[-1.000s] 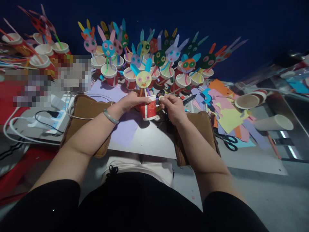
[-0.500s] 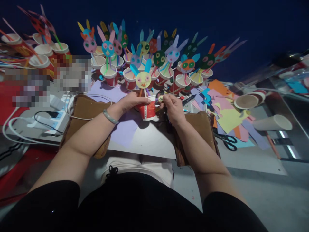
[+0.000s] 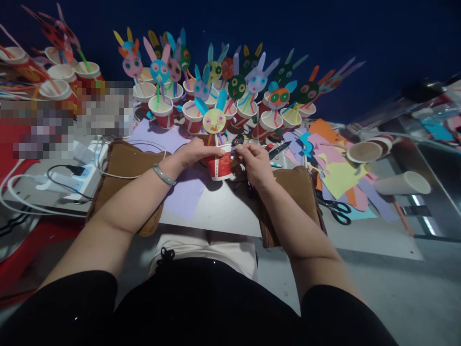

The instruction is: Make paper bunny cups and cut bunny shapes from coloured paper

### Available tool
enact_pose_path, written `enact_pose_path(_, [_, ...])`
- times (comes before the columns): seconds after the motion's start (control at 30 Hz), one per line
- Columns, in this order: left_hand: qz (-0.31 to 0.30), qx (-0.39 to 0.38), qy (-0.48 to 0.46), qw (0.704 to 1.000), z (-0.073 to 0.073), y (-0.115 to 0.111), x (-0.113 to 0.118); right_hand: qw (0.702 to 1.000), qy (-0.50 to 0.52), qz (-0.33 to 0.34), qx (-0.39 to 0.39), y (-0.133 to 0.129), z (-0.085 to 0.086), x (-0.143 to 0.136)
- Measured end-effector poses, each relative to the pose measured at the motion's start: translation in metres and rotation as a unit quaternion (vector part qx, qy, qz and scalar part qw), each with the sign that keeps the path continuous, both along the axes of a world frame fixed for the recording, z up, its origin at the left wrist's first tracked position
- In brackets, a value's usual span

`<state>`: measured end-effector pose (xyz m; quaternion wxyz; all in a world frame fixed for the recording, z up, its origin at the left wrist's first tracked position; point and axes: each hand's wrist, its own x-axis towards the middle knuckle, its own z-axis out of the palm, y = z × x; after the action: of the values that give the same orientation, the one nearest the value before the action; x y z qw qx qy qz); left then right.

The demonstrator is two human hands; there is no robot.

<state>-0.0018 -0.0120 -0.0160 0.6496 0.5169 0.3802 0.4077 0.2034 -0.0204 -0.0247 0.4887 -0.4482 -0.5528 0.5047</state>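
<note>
The red paper cup bears white print — too small and blurred to read.

A red paper cup with a white rim carries a yellow rabbit face with blue ears, standing on a lilac sheet over a grey desk, flanked by 2 brown cushions, with black-handled scissors at right.

Finished rabbit cups block behind; bare tabletop lies open in front.
</note>
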Motion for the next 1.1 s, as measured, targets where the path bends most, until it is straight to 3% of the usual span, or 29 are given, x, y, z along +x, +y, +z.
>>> enact_pose_path(0.37, [-0.011, -0.007, 0.044, 0.999, 0.0035, -0.0009, 0.0030, 0.995, -0.079, -0.023, 0.057, -0.0035, 0.0035, 0.0016])
enact_pose_path(0.67, [0.020, -0.027, -0.026, 0.999, -0.0003, 0.0003, 0.0007, 0.999, 0.018, -0.033, -0.031, 0.0040, -0.0009, -0.0027])
enact_pose_path(0.83, [0.021, -0.033, -0.015, 0.999, 0.0015, -0.0012, 0.0017, 1.000, 0.009, -0.010, 0.005, -0.0007, -0.0004, -0.0025])
enact_pose_path(1.1, [-0.002, 0.025, 0.002, 1.000, 0.0023, -0.0011, 0.0034, 0.998, -0.018, -0.028, 0.049, -0.0040, -0.0004, -0.0024])
